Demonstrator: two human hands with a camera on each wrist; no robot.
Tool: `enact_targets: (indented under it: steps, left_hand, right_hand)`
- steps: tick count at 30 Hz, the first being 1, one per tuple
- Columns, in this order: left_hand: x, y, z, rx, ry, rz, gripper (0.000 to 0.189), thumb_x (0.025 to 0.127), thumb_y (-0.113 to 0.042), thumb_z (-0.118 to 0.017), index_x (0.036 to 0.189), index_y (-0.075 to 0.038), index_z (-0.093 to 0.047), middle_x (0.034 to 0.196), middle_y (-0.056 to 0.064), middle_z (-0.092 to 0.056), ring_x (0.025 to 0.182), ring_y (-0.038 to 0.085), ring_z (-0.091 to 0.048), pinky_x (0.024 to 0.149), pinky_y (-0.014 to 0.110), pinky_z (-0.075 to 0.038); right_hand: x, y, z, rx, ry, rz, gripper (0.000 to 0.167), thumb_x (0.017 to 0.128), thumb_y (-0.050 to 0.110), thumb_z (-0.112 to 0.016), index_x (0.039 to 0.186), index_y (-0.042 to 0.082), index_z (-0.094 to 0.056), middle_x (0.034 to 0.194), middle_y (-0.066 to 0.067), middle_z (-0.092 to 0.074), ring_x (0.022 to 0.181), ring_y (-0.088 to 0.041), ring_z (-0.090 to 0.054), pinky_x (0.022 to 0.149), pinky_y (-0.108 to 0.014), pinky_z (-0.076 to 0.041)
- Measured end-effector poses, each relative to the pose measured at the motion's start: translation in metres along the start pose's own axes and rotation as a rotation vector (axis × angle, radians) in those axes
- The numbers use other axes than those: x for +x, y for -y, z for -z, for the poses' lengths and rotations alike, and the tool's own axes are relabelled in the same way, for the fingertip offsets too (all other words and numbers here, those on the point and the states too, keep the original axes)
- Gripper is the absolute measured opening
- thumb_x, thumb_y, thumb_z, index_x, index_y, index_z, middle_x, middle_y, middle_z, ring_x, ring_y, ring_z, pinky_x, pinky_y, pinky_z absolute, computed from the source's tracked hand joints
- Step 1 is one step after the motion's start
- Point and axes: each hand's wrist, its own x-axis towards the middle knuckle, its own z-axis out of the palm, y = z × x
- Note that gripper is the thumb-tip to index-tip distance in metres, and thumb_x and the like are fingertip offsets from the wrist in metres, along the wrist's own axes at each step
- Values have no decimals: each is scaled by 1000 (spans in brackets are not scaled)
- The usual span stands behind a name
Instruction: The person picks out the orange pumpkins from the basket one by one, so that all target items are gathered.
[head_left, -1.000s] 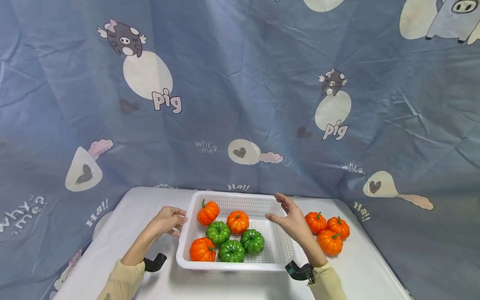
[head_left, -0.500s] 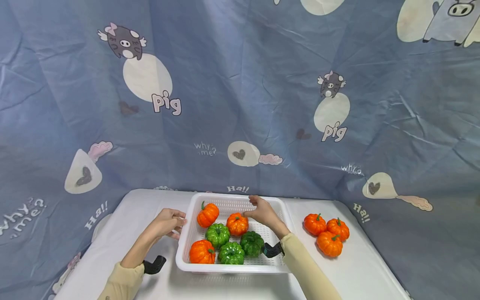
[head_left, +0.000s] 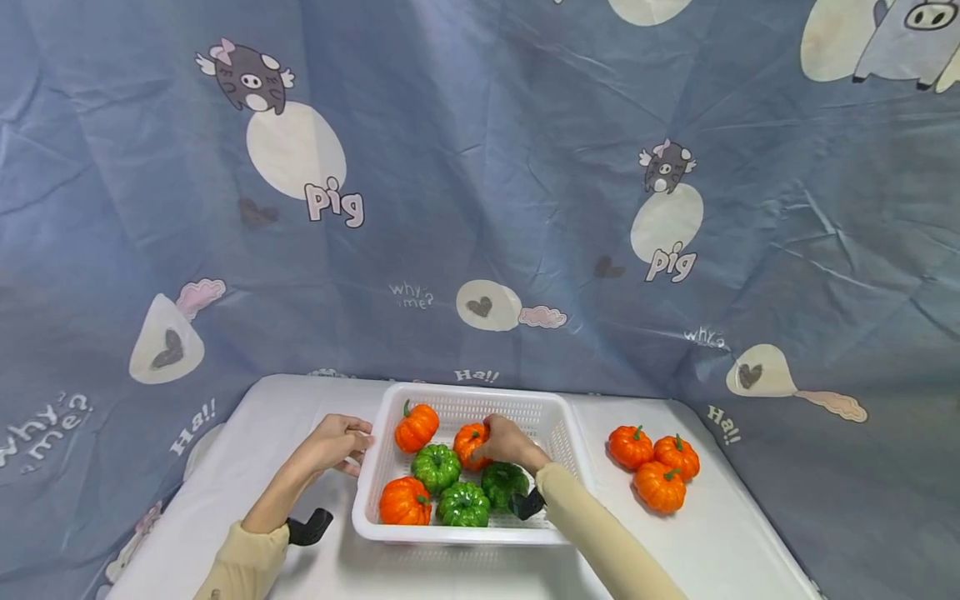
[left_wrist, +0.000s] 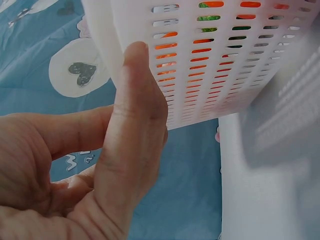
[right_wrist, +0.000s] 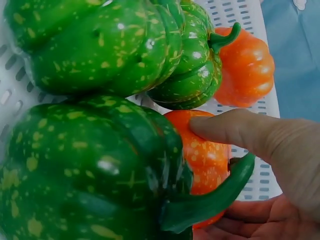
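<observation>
My right hand [head_left: 507,442] reaches into the white plastic basket [head_left: 566,533] and grips a speckled orange pumpkin [head_left: 467,442]. In the right wrist view its thumb [right_wrist: 225,127] presses one side of that pumpkin, and the other fingers wrap low around the far side. A green pumpkin [right_wrist: 90,175] with a curved stem fills the foreground there and partly hides the held one. At the basket's left side, my left hand [head_left: 335,443] touches the outer wall near the rim. The left wrist view shows an extended finger [left_wrist: 136,75] lying against this slotted wall.
Two more green pumpkins [head_left: 436,468] and two more orange pumpkins [head_left: 405,502] sit in the basket's left part. Outside it on the right, three orange pumpkins [head_left: 660,487] stand close together on the white table [head_left: 720,542]. A blue patterned cloth [head_left: 420,208] hangs behind.
My right hand has moved left and down from the basket's right side, and its fingers have closed around the middle orange pumpkin. My left hand has stayed at the left rim.
</observation>
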Motion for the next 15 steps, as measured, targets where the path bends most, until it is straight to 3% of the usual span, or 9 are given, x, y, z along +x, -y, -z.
enact_targets:
  steps: [6,10,15]
  left_hand:
    - [0,0,0,-3,5,-1,36,90,-6,-59,121,12,-56,91,14,-69,69,18,-67,58,36,-61]
    - [0,0,0,-3,9,-6,36,91,-7,-59,121,12,-56,88,13,-69,68,18,-67,58,36,-61]
    - [-1,1,1,-2,11,-12,37,91,-7,-59,122,13,-55,88,13,-69,67,18,-66,57,36,-61]
  right_hand:
    - [-2,0,3,40,-27,-13,58,62,15,-84,106,-9,-56,89,-13,-64,78,-20,-57,75,-32,-53]
    - [-3,0,11,65,-34,5,53,63,19,-83,103,-5,-58,87,-10,-64,76,-18,-57,70,-30,-52]
    - [-10,5,32,121,-51,7,62,67,21,-81,118,-5,-57,99,-11,-66,84,-17,-60,76,-29,-53]
